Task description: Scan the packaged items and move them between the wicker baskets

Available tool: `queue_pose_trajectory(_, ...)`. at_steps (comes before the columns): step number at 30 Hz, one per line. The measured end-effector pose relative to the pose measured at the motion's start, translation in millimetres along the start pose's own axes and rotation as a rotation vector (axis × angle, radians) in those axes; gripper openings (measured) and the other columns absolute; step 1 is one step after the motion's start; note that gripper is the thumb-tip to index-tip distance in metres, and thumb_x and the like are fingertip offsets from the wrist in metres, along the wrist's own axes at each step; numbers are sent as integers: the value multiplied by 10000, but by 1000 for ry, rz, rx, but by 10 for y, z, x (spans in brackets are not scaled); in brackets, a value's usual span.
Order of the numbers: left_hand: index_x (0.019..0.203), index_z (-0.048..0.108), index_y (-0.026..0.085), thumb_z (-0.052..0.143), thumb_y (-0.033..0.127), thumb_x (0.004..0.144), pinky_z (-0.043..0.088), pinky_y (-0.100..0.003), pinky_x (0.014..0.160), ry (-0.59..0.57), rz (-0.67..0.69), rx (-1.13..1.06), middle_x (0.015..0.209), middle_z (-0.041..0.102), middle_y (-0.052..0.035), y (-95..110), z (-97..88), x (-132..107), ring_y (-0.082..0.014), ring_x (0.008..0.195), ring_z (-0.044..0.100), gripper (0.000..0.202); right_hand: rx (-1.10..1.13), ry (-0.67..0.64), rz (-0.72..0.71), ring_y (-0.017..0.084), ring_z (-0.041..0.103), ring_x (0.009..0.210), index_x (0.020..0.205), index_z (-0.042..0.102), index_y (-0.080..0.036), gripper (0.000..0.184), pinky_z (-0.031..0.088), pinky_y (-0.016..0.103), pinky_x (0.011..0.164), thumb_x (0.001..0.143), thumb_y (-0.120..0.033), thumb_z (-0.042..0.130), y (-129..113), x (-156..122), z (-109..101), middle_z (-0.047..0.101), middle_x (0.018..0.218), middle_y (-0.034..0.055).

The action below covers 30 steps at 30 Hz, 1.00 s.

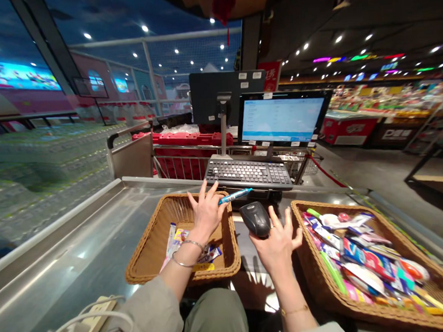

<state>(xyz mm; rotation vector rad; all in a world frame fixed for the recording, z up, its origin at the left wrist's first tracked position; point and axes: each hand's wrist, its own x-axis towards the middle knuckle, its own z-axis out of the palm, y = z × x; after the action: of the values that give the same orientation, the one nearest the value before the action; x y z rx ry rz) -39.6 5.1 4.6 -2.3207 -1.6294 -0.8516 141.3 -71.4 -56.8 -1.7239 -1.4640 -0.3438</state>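
Observation:
My left hand [207,212] is raised over a woven wicker basket [147,252] and pinches a slim blue-and-white pen-shaped item [234,196] at its end. Several small printed packets [175,240] lie in that basket below the hand. My right hand [278,243] has its fingers spread, and its thumb side touches a black barcode scanner [254,219]. To its right, a second wicker basket [312,266] is heaped with several colourful packaged goods [365,262].
The baskets stand on a steel checkout counter [70,237]. Beyond them are a keyboard [248,174], a monitor [282,119] and a shopping trolley [183,161] with red crates. Shrink-wrapped bottles [40,183] are stacked at left. A cable and power strip [92,321] lie at bottom left.

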Motion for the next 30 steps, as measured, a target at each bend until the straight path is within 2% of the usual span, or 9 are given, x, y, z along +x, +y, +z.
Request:
queue_pose_trajectory(11, 1052, 694, 254, 576, 334, 927, -50, -784, 1119, 31, 80, 52, 1541, 435, -45, 45, 105, 5, -367, 1503, 191, 189, 21, -27, -28, 419, 242, 1446, 916, 722, -241, 303, 99, 720, 1056, 745, -480, 650, -4, 6, -42, 574, 1412, 86)
queue_pose_trajectory(20, 1052, 691, 255, 557, 338, 932, -63, -778, 1123, 24, 75, 39, 1539, 438, -56, 61, 127, 5, -361, 1512, 159, 199, 28, -28, -44, 404, 230, 1456, 884, 720, -235, 281, 71, 714, 1076, 752, -474, 650, -13, 10, -52, 602, 1379, 82)
queue_pose_trajectory(30, 1039, 686, 251, 545, 350, 943, -74, -779, 1119, 29, 91, 60, 1542, 432, -53, 75, 143, -3, -359, 1510, 173, 198, 58, -25, 3, 378, 246, 1464, 876, 712, -223, 220, 82, 700, 1102, 773, -398, 627, -149, 22, -167, 620, 1358, 78)
